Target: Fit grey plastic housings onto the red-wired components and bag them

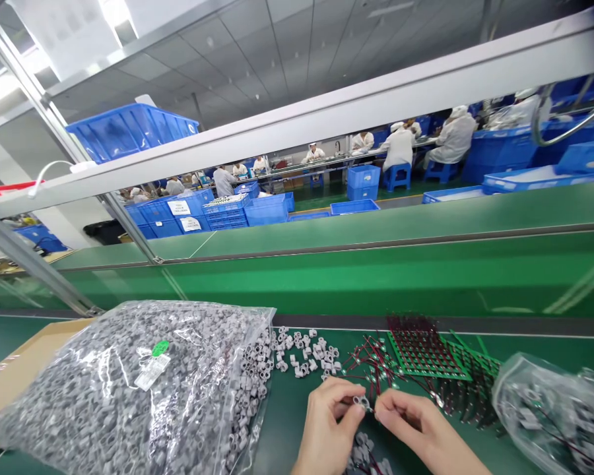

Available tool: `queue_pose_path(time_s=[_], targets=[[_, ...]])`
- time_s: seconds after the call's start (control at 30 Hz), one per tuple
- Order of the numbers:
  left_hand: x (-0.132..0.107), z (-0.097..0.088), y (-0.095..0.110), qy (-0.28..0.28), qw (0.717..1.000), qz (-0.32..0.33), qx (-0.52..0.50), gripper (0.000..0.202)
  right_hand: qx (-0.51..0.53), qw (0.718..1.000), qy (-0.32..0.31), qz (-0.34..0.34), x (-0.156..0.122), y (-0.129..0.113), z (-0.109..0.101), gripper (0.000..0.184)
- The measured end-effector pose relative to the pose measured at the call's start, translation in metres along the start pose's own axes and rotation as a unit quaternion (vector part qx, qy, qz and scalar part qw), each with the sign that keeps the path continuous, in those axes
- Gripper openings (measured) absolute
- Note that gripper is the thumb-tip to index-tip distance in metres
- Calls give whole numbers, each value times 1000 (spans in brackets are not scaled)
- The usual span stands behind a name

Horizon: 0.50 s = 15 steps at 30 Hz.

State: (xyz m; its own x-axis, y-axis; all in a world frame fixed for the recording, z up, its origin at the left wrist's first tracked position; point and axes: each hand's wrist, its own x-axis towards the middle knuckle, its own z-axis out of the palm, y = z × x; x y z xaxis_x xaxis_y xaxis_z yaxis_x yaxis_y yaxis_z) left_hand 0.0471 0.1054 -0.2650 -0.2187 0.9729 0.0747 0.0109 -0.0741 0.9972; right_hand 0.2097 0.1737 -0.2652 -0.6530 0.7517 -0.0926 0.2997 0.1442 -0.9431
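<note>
Grey plastic sleeve (362,401) pinched btwn L hand (327,422) & R hand (416,422) fingertips, long axis approx. left-right, near edge of mat. Red-black wire leads (371,363) just far of it; big clear bag of grey sleeves (129,376) on left.

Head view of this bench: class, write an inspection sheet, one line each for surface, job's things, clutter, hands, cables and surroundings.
Surface: green bench mat.
Job's things: small grey piece pinched between both hands; wired parts lying near a green rack.
Clutter: large clear bag of grey pieces, loose grey pieces, second clear bag.
Hands: left hand and right hand meet at the piece.
Cables: thin dark red wires beside the rack.
Surroundings: white-clad workers at benches, blue crates.
</note>
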Motion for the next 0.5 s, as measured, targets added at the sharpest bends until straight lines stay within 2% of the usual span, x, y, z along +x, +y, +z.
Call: queue_pose_path(time_s=[0.2,0.3,0.4,0.5], targets=[[1,2,-2,7,997,-57,-44,23,41,999,29,3,0,2,6,40],[4,1,2,8,992,-80,-97,36,56,996,63,10,-2,-8,3,38],[7,0,6,-1,977,-129,-169,53,70,995,77,11,-5,-16,2,41],[8,2,7,-6,956,-166,-241,57,92,994,63,3,-7,-19,5,45]])
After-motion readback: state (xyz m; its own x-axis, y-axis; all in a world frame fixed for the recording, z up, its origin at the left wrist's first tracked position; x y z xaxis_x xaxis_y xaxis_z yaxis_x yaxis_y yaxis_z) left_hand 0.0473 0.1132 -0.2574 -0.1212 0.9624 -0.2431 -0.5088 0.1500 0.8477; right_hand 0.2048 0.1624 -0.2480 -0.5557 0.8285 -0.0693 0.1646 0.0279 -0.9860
